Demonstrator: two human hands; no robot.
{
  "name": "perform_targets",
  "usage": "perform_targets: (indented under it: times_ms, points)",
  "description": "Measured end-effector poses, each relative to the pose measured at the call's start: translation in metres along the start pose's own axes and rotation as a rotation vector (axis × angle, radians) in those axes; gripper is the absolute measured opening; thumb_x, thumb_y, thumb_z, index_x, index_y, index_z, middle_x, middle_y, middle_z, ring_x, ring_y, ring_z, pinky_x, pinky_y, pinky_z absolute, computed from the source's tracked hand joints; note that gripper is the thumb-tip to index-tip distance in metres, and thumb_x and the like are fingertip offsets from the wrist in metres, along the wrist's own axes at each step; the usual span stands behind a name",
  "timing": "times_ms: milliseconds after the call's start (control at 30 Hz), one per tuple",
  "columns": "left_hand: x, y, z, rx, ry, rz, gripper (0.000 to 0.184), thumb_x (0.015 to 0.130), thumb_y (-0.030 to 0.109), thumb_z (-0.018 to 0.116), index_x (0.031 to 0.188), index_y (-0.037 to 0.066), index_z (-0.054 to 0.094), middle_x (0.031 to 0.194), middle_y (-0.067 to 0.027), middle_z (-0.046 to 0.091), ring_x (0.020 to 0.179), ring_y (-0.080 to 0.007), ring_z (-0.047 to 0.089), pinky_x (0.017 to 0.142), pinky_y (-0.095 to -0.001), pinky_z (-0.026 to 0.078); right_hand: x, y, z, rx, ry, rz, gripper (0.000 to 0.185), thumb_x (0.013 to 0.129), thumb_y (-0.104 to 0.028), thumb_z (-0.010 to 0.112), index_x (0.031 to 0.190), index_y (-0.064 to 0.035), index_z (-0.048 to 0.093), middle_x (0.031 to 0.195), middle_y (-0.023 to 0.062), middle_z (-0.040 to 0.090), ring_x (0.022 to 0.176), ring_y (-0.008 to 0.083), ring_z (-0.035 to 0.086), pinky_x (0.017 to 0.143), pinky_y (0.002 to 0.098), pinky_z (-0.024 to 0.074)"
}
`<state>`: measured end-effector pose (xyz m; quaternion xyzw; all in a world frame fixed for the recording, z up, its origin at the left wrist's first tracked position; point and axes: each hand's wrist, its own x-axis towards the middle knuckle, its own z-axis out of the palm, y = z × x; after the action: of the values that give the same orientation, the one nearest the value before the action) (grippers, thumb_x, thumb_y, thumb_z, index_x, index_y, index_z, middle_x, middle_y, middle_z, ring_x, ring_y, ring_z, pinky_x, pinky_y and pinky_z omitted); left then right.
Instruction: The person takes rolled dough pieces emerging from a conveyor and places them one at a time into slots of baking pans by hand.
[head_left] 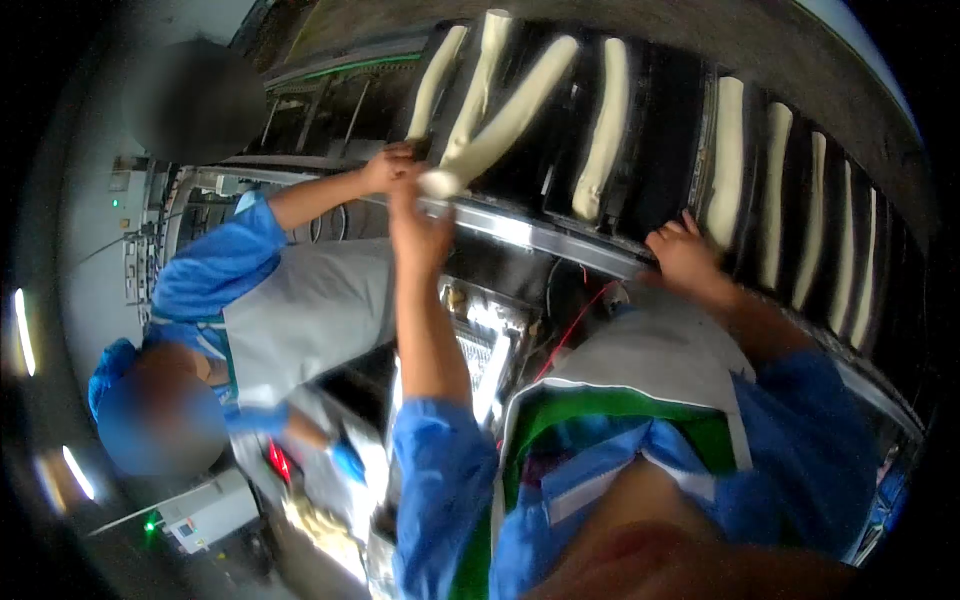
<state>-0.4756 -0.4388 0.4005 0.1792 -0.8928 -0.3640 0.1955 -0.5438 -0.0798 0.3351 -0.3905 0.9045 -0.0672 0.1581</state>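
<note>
Grey apron: worn below the conveyor's near edge.
Left hand: seemingly closed around the rounded near end of a pale roll, at the near edge toward the left.
Right hand: fingers slightly spread at the near edge; any touch on the neighbouring roll is not clearly shown.
Pale roll: slanted toward the far edge, its near part crossed with the roll to its left.
Handling: judged soft, bendy and fairly weighty, easily dented; best gripped broadly near the end, with the middle supported.
Co-worker's hand: placed just beside the left hand; its grip is unclear.
Conveyor: dark, more rolls being carried along its right side.
</note>
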Motion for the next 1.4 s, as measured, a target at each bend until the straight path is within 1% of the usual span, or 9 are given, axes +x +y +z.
perform_targets:
  times_ms: [67, 200, 400, 533, 667, 800, 967, 1100, 1400]
  points:
    - [0.013, -0.013, 0.048, 0.024, -0.098, 0.160, 0.052, 0.068, 0.005, 0.068, 0.117, 0.007, 0.052, 0.116, -0.0160, 0.053, 0.105, -0.0324, 0.054, 0.087, -0.0390, 0.045, 0.002, 0.000, -0.013, 0.014, -0.056, -0.021, 0.050, 0.072, -0.043, 0.067, 0.099, -0.0021, 0.055, 0.094, 0.0143, 0.057, 0.104, 0.0298, 0.049, 0.106, 0.0525, 0.0207]
    - [0.030, 0.013, 0.098, 0.413, -0.433, -0.048, 0.027, 0.078, 0.018, 0.059, 0.104, 0.013, 0.064, 0.110, -0.0133, 0.058, 0.098, -0.0331, 0.057, 0.083, -0.0393, 0.047, 0.000, -0.003, -0.019, 0.091, -0.098, -0.022, 0.042, 0.071, -0.034, 0.067, 0.095, -0.0021, 0.054, 0.091, 0.0127, 0.057, 0.102, 0.0288, 0.050, 0.106, 0.0554, 0.0187]
    - [0.028, 0.021, 0.098, 0.597, -0.463, -0.123, 0.022, 0.079, 0.016, 0.057, 0.099, 0.013, 0.065, 0.110, -0.0071, 0.059, 0.095, -0.0289, 0.060, 0.081, -0.0392, 0.047, -0.005, -0.001, -0.014, 0.138, -0.011, -0.128, 0.043, 0.072, -0.037, 0.066, 0.095, -0.0021, 0.053, 0.090, 0.0128, 0.057, 0.103, 0.0293, 0.050, 0.107, 0.0563, 0.0145]
    - [-0.033, 0.006, 0.055, 0.328, 0.006, 0.120, 0.019, 0.076, 0.011, 0.062, 0.094, 0.011, 0.064, 0.105, -0.0055, 0.061, 0.095, -0.0273, 0.058, 0.080, -0.0374, 0.047, -0.003, -0.011, -0.024, 0.069, 0.017, -0.115, 0.042, 0.073, -0.037, 0.065, 0.093, -0.0023, 0.054, 0.090, 0.0138, 0.058, 0.103, 0.0291, 0.051, 0.107, 0.0562, 0.0125]
    - [-0.148, -0.055, 0.014, 0.269, 0.132, -0.117, 0.023, 0.073, 0.008, 0.063, 0.095, 0.010, 0.062, 0.104, -0.0093, 0.061, 0.097, -0.0303, 0.056, 0.083, -0.0376, 0.046, 0.004, -0.027, -0.033, 0.031, -0.006, -0.108, 0.040, 0.071, -0.036, 0.067, 0.089, -0.0022, 0.057, 0.086, 0.0149, 0.059, 0.095, 0.0308, 0.054, 0.106, 0.0540, 0.0156]
    - [-0.298, -0.107, -0.026, 0.350, 0.242, -0.483, 0.027, 0.072, 0.009, 0.063, 0.099, 0.010, 0.061, 0.109, -0.0111, 0.059, 0.100, -0.0315, 0.055, 0.085, -0.0388, 0.045, 0.012, -0.029, -0.008, -0.090, 0.225, -0.275, 0.041, 0.071, -0.037, 0.068, 0.090, -0.0017, 0.057, 0.085, 0.0165, 0.059, 0.089, 0.0338, 0.055, 0.101, 0.0533, 0.0257]
    - [-0.451, -0.114, -0.060, 0.468, 0.522, -0.880, 0.027, 0.072, 0.009, 0.064, 0.098, 0.011, 0.062, 0.107, -0.0116, 0.059, 0.101, -0.0317, 0.055, 0.087, -0.0377, 0.043, 0.031, -0.043, 0.006, -0.200, 0.227, -0.246, 0.046, 0.074, -0.041, 0.067, 0.090, 0.0012, 0.058, 0.089, 0.0229, 0.061, 0.086, 0.0391, 0.056, 0.092, 0.0483, 0.0351]
    - [-0.536, -0.110, -0.074, 0.526, 0.693, -1.055, 0.024, 0.071, 0.009, 0.062, 0.095, 0.006, 0.062, 0.103, -0.0133, 0.060, 0.098, -0.0330, 0.055, 0.086, -0.0384, 0.043, 0.049, -0.043, 0.024, -0.290, 0.285, -0.254, 0.050, 0.074, -0.046, 0.066, 0.089, 0.0003, 0.059, 0.084, 0.0213, 0.062, 0.082, 0.0397, 0.058, 0.073, 0.0454, 0.0452]
    - [-0.630, -0.124, -0.097, 0.445, 0.859, -1.197, 0.029, 0.069, 0.009, 0.062, 0.097, 0.003, 0.061, 0.103, -0.0169, 0.058, 0.099, -0.0334, 0.054, 0.087, -0.0389, 0.043, 0.090, -0.069, 0.031, -0.384, 0.334, -0.219, 0.054, 0.075, -0.048, 0.063, 0.093, 0.0032, 0.058, 0.082, 0.0253, 0.062, 0.082, 0.0419, 0.059, 0.073, 0.0471, 0.0458]
